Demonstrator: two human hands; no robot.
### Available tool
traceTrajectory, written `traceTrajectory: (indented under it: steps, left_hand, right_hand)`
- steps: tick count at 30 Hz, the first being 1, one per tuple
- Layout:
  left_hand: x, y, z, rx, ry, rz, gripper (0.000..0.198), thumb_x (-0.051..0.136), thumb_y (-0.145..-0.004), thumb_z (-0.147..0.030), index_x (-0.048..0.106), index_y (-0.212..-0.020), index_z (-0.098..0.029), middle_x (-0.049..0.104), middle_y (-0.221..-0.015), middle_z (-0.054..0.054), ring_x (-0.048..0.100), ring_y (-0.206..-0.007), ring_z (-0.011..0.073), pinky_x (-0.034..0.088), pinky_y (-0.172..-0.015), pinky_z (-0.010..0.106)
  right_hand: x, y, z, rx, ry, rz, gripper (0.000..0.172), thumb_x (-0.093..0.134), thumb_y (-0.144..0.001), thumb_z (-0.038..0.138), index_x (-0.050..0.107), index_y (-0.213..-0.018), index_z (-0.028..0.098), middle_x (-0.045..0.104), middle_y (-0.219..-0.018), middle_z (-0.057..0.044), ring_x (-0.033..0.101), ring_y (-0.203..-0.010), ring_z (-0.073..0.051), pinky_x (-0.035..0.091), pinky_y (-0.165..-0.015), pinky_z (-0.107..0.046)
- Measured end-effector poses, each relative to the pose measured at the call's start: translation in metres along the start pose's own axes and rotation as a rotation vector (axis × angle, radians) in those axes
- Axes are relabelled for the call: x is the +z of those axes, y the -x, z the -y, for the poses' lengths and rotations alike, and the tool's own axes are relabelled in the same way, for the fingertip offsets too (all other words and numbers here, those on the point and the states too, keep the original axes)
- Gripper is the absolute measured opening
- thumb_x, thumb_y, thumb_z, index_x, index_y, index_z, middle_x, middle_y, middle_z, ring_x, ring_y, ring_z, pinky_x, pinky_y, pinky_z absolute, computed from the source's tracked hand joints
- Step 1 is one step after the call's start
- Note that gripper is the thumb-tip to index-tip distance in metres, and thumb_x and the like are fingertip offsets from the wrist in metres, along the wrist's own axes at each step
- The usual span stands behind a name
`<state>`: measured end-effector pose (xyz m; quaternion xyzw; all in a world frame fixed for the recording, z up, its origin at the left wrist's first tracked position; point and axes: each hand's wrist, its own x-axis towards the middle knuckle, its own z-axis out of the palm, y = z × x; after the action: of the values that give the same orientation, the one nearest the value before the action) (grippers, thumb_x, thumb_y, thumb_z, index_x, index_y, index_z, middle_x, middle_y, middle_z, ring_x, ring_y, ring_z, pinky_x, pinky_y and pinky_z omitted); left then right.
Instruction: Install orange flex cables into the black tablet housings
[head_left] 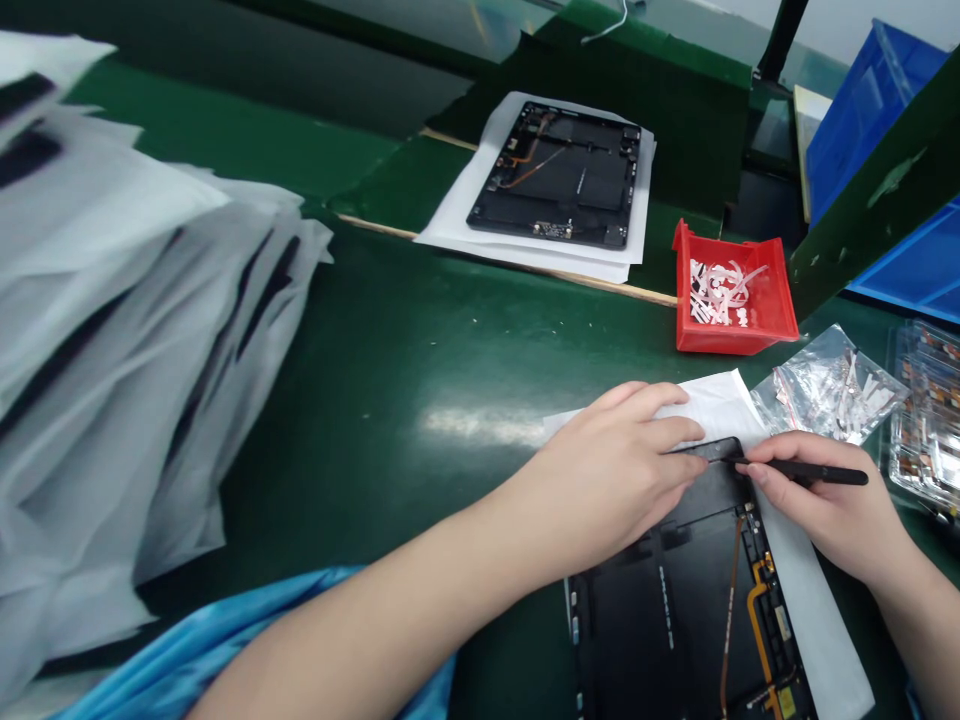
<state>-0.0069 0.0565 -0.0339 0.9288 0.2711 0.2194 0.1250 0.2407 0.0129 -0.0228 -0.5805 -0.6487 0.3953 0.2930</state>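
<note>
My left hand [626, 470] lies over the top end of a black tablet back housing [645, 620], fingers stretched and slightly apart, the index fingertip close to the corner; its thumb is hidden. Black tweezers [817, 470] are pinched in my right hand [840, 500], their tip touching or just above the housing near my left fingertip. Whether anything sits in the tip is too small to tell. The housing carries orange flex cables [759, 610] along its right side and rests on a white sheet [814, 615].
A second tablet housing [577, 180] lies on white sheets behind. A red bin [739, 335] holds small white pieces. Near my right hand are a clear plastic bag [832, 385] and stacked clear trays [930, 420]. White wrapping sheets [150, 350] pile up at left; a blue crate [862, 110] stands back right.
</note>
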Motion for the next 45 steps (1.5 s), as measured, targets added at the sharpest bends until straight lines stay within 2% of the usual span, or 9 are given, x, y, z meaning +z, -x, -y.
traceTrajectory:
  steps: [12,45]
  left_hand:
    - [-0.0001,0.0012,0.0003,-0.003,-0.005,0.014,0.017,0.062,-0.095,-0.023,0.077,-0.102,-0.025,0.075,-0.107,0.002,0.055,-0.118,0.0283,0.043,-0.096,0.042]
    - [-0.0019,0.0008,-0.0005,-0.005,0.02,0.022,0.019,0.059,-0.097,-0.023,0.077,-0.101,-0.025,0.076,-0.108,0.001,0.055,-0.118,0.0298,0.043,-0.095,0.043]
  right_hand:
    - [0.0004,0.0001,0.0001,0.014,-0.012,-0.008,0.008,0.074,-0.086,0.032,0.078,-0.092,0.028,0.079,-0.091,-0.001,0.073,-0.079,-0.017,0.06,-0.07,-0.026]
    - [0.0014,-0.0007,0.0008,0.017,0.01,0.01,0.011,0.073,-0.087,0.035,0.078,-0.09,0.026,0.078,-0.09,-0.003,0.073,-0.08,-0.019,0.06,-0.07,-0.029]
